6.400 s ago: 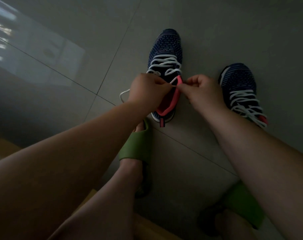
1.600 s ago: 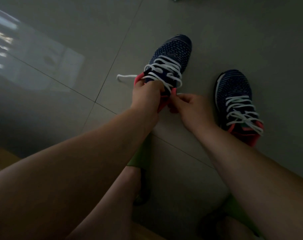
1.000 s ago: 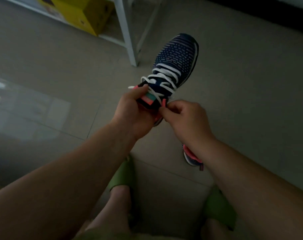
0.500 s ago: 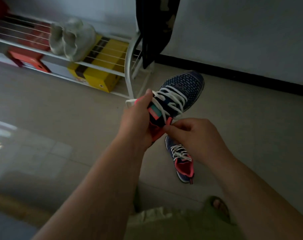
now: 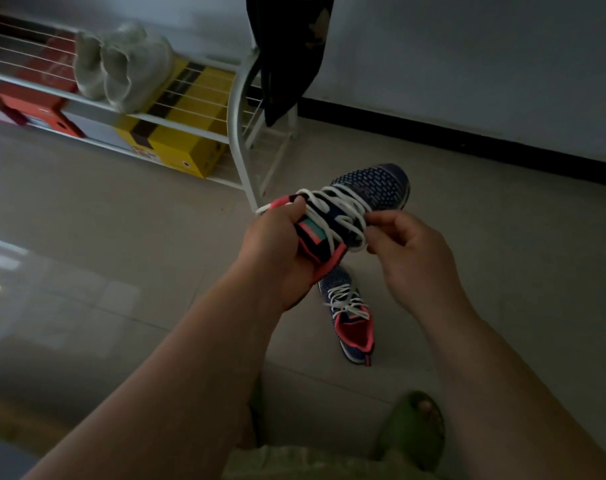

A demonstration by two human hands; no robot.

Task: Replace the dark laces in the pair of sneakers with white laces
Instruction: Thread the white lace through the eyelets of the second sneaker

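Observation:
A navy knit sneaker [image 5: 374,188] with a coral collar and white laces [image 5: 343,209] is lifted off the floor, toe pointing away. My left hand [image 5: 277,251] grips its heel and collar from the left, thumb on top. My right hand [image 5: 409,251] is at the sneaker's right side, fingers curled, pinching a white lace strand near the top eyelets. The second navy sneaker [image 5: 351,327], also with white laces, lies on the floor below, partly hidden by the lifted one.
A white wire shoe rack [image 5: 239,133] stands at the back left with a yellow box [image 5: 180,133], an orange box [image 5: 34,109] and a pale pair of shoes [image 5: 121,64]. Dark cloth [image 5: 287,50] hangs on it. My green slipper [image 5: 412,431] is below.
The sneaker has been lifted from the floor and held up in front of me. The view has tilted up, bringing the rack and wall in. My right hand shifted to the sneaker's right side.

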